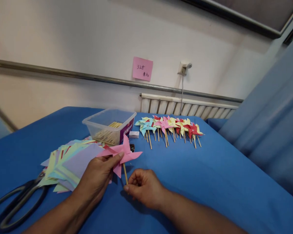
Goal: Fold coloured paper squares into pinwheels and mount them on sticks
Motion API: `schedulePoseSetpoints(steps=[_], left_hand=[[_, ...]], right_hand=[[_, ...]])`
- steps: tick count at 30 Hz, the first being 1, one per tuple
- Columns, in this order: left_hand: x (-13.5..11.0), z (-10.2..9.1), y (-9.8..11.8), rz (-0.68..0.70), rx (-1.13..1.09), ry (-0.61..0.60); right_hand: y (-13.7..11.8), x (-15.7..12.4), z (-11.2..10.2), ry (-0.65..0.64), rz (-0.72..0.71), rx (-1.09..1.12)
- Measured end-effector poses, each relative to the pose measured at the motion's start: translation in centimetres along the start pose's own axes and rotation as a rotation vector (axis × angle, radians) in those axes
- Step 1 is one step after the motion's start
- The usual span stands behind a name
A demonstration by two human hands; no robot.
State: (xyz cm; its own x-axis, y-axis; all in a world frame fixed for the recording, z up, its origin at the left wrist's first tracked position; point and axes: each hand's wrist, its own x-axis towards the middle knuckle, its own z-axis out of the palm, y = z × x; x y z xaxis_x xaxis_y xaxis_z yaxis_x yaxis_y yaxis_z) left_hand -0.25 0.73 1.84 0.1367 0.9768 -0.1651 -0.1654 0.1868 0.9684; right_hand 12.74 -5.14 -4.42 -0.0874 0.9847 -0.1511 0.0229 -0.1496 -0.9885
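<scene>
A pink paper pinwheel [130,156] on a thin wooden stick [125,173] is held above the table. My left hand [101,170] is closed on the pinwheel head, its thumb pressed near the centre. Lower down, my right hand [145,188] pinches the bottom end of the stick between thumb and finger. Just left of my left hand lies a pile of coloured paper sheets [81,157] in purple, yellow, green and blue. Large dark-handled scissors [21,201] rest at the lower left, their blades partly under the paper.
A clear plastic box [104,125] with wooden sticks stands behind the paper. Beside it are a small white box [134,134] and a small dark object [132,148]. Several finished pinwheels [171,125] lie along the back of the blue-covered table [210,182], near a radiator [161,105].
</scene>
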Motion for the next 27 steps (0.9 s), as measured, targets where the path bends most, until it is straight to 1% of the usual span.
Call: schedulePoseSetpoints(steps=[3,5,8,10,11,13,14,17,19,20,23,27], left_hand=[[0.0,0.1,0.3,-0.012,-0.053,-0.084],[0.1,0.1,0.4,-0.004,-0.084,-0.119],[0.2,-0.1,0.3,-0.057,-0.093,-0.166],[0.3,-0.3,0.1,-0.113,-0.059,-0.183],[0.4,-0.4,0.0,-0.132,-0.031,-0.192],[0.6,-0.6,-0.4,-0.154,0.025,-0.211],[0.7,-0.6,-0.6,-0.162,0.047,-0.216],[1.0,-0.7,-1.1,-0.192,0.088,-0.229],[1.0,-0.6,-1.3,-0.211,0.105,-0.241],[1.0,-0.6,-1.4,-0.219,0.113,-0.247],[0.9,-0.4,-1.5,-0.241,0.127,-0.260],[0.7,-0.2,-1.6,-0.252,0.145,-0.276]], right_hand=[[0.5,0.2,-0.1,0.019,-0.034,-0.031],[0.5,0.6,-0.6,0.051,-0.062,-0.047],[0.0,1.7,-2.4,0.173,-0.130,-0.065],[-0.4,2.8,-4.7,0.294,-0.160,-0.101],[-0.6,3.3,-6.2,0.377,-0.164,-0.157],[-0.8,4.1,-9.7,0.624,-0.125,-0.382],[-0.8,4.3,-11.6,0.696,-0.103,-0.430],[-0.4,4.4,-16.7,0.854,-0.034,-0.535],[0.0,4.1,-19.2,0.929,0.034,-0.612],[0.2,4.0,-20.0,0.954,0.068,-0.647],[0.6,4.0,-21.3,0.976,0.147,-0.725],[0.7,4.5,-21.4,0.977,0.212,-0.792]])
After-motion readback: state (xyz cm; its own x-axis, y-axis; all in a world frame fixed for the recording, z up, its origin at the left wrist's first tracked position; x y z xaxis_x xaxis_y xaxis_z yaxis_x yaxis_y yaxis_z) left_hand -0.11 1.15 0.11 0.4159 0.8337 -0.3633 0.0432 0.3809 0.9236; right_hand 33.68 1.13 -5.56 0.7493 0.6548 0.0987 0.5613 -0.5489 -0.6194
